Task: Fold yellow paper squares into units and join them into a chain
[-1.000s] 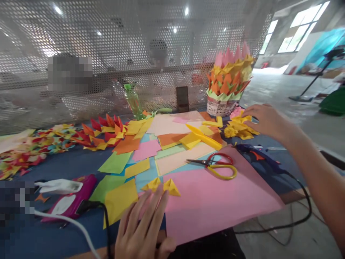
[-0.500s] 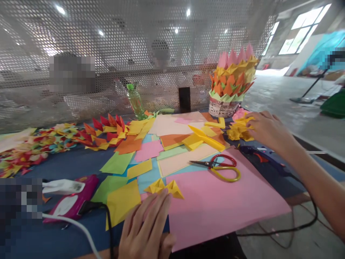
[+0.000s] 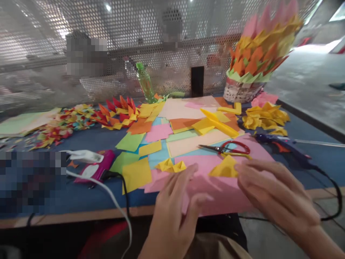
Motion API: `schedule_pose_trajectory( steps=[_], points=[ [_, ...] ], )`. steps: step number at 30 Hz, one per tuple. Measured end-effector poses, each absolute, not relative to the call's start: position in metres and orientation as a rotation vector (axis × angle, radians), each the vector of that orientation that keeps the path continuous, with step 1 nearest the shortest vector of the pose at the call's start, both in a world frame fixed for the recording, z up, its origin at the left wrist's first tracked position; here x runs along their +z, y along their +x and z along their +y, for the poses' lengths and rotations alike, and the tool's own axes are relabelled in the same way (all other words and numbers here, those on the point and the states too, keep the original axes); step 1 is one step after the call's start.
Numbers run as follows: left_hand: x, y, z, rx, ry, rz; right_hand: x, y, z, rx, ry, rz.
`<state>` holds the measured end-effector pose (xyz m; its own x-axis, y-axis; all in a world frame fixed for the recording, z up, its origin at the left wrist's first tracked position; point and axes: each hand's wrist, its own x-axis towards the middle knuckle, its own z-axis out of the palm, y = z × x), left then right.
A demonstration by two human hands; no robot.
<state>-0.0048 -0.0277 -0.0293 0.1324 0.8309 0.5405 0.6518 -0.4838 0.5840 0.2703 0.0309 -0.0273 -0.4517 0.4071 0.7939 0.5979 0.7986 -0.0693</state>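
Between the thumb and fingers of my right hand (image 3: 275,190) is a yellow folded paper piece (image 3: 224,167), held over the pink sheet (image 3: 212,201). My left hand (image 3: 178,201) is over the sheet's left part, thumb and fingers apart, with nothing in it. Just beyond its fingertips lie two joined yellow folded paper pieces (image 3: 170,166). Scissors (image 3: 229,148) with one red and one yellow handle rest behind the held piece. A pile of yellow folded pieces (image 3: 265,117) sits at the right.
A glue gun (image 3: 285,145) with a black cord lies at the right. Behind stands a basket (image 3: 239,90) with tiered folded paper. A power strip (image 3: 97,167) and cables are at the left. A bottle (image 3: 145,83) stands before the perforated screen.
My right hand has come from the yellow pile toward the front middle with a yellow folded piece. My left hand has opened, thumb away from fingers. The view has shifted.
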Motion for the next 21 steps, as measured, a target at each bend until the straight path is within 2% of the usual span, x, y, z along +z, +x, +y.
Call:
schedule_pose_trajectory(
  steps=[5, 9, 14, 18, 21],
  points=[
    [-0.022, 0.022, -0.024, 1.49, 2.02, 1.407, -0.051, 0.235, 0.012, -0.228, -0.688, -1.969],
    [-0.033, 0.022, -0.028, 1.741, 2.359, 1.553, -0.049, 0.209, -0.003, 0.018, -0.815, -1.887],
    [-0.041, 0.014, -0.038, 1.57, 2.951, 1.641, -0.033, 0.192, -0.016, 0.482, -0.883, -1.823],
    [-0.047, 0.013, -0.041, 1.616, 3.004, 1.616, -0.028, 0.184, -0.011, 0.76, -0.841, -1.719],
    [-0.053, 0.012, -0.042, 1.508, 3.031, 1.533, -0.029, 0.181, -0.007, 0.847, -0.875, -1.696]
  ],
)
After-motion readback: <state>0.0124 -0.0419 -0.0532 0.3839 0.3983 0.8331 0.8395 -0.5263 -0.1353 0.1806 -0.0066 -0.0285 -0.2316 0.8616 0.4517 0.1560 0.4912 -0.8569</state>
